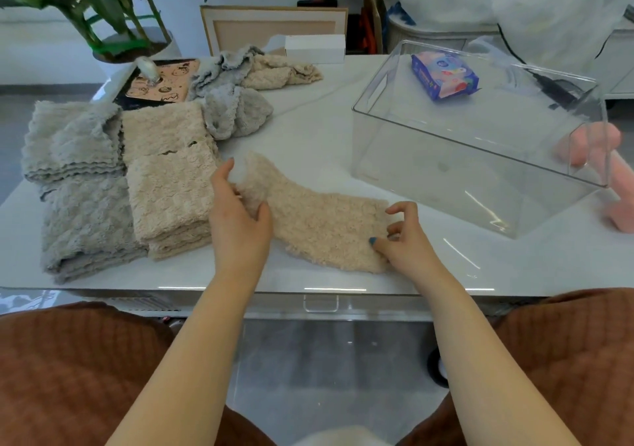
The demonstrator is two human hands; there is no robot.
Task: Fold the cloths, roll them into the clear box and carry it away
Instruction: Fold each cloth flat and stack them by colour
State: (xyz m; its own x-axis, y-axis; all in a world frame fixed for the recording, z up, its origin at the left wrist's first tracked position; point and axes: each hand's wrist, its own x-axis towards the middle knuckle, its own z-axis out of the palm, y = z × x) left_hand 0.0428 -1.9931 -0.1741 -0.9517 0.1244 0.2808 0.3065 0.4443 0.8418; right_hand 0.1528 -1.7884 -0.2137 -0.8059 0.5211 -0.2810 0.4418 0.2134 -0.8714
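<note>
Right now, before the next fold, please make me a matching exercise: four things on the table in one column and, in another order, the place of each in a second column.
Things
1. loose beige cloth
2. grey folded stack
3. clear box
4. white carton

Places
a. right side of the table
b. far edge of the table
c. near the front edge, gripped by the left hand and the right hand
d. left side, beside the beige folded stack

Pairs: 1-c, 2-d, 3-a, 4-b
</note>
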